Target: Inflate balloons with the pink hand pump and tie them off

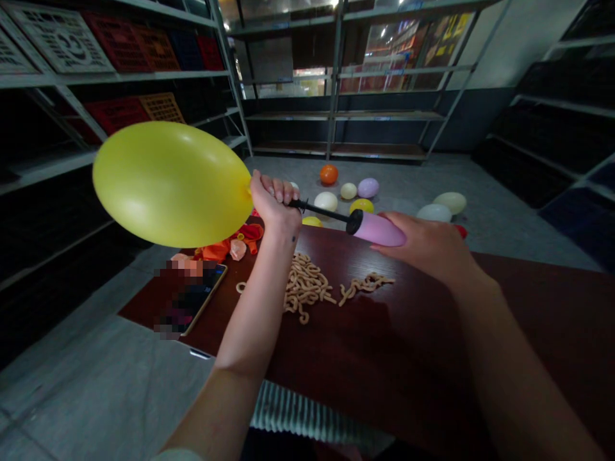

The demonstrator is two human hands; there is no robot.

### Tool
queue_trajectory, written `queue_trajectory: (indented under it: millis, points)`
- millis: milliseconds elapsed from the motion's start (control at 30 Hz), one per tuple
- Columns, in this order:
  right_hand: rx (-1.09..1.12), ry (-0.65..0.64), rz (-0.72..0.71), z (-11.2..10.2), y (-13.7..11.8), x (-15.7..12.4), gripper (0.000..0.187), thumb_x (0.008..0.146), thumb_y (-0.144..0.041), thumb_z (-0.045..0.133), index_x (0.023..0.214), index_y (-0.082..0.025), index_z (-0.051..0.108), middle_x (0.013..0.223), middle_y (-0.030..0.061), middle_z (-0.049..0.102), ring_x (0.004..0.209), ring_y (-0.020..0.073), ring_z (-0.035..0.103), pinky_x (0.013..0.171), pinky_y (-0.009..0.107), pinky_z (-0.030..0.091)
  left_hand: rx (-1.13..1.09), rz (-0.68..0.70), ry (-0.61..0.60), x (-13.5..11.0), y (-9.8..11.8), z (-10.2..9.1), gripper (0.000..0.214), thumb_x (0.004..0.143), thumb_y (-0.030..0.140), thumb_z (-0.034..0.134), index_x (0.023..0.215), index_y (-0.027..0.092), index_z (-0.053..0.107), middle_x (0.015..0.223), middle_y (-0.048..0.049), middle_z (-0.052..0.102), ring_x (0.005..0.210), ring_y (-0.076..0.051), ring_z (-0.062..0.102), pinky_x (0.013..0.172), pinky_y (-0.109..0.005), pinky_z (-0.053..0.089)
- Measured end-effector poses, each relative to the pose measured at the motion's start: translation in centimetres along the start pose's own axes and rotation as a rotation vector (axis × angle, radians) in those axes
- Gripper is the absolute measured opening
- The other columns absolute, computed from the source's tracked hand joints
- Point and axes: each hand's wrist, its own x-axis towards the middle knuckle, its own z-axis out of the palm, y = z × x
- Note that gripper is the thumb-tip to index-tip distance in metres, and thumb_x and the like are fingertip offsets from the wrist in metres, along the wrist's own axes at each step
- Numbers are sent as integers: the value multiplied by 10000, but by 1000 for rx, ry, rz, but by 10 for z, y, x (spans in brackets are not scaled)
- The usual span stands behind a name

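Note:
A large inflated yellow balloon (173, 184) stretches out to the left above the table. At its neck, my left hand (275, 202) is closed around the balloon's mouth and the near end of a balloon pump. The pump's black rod (327, 212) runs from that hand to its pink barrel (382, 229). My right hand (425, 246) wraps round the barrel's far end. Below my hands, a heap of tan curly pieces (307, 282) lies on the dark wooden table (384, 365), with a smaller cluster (366, 285) to its right.
Limp orange and red balloons (216, 250) and a phone (204, 301), partly blurred, lie at the table's left end. Beyond it, several inflated balloons, including an orange one (329, 174), rest on the grey floor (288, 169). Metal shelves (336, 115) stand behind; crates (62, 38) fill the left shelves.

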Motion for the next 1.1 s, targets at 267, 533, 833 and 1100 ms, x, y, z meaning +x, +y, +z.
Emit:
queue_trajectory:
  millis: [267, 533, 833, 1100]
  points:
    - [5, -41, 32, -12, -2, 0, 455, 809, -523, 593, 1180, -261, 617, 947, 56, 728, 703, 224, 628, 578, 321, 354, -36, 37, 57, 10, 16, -3, 494, 985, 314, 405, 534, 203, 235, 405, 58, 184, 327, -79, 188, 367, -239, 230]
    - [-153, 66, -54, -13, -6, -3, 442, 848, -538, 537, 1157, -226, 589, 979, 61, 722, 743, 222, 639, 557, 312, 258, 51, 63, 82, -3, 11, 5, 501, 1003, 355, 388, 551, 195, 242, 414, 54, 204, 340, -79, 218, 389, -227, 251]
    - [-65, 52, -96, -11, -24, -2, 448, 899, -544, 431, 1115, -173, 557, 926, 65, 715, 713, 205, 642, 535, 285, 193, 68, -75, -79, -47, -31, 20, 539, 1009, 331, 377, 510, 196, 224, 401, 53, 172, 326, -83, 174, 386, -266, 205]
    - [-21, -31, -85, -17, -26, -4, 414, 900, -527, 474, 1128, -186, 529, 1023, 86, 707, 803, 236, 652, 566, 303, 247, 59, -149, -102, -40, -37, 13, 536, 1008, 298, 364, 507, 191, 209, 384, 54, 174, 303, -77, 189, 397, -266, 204]
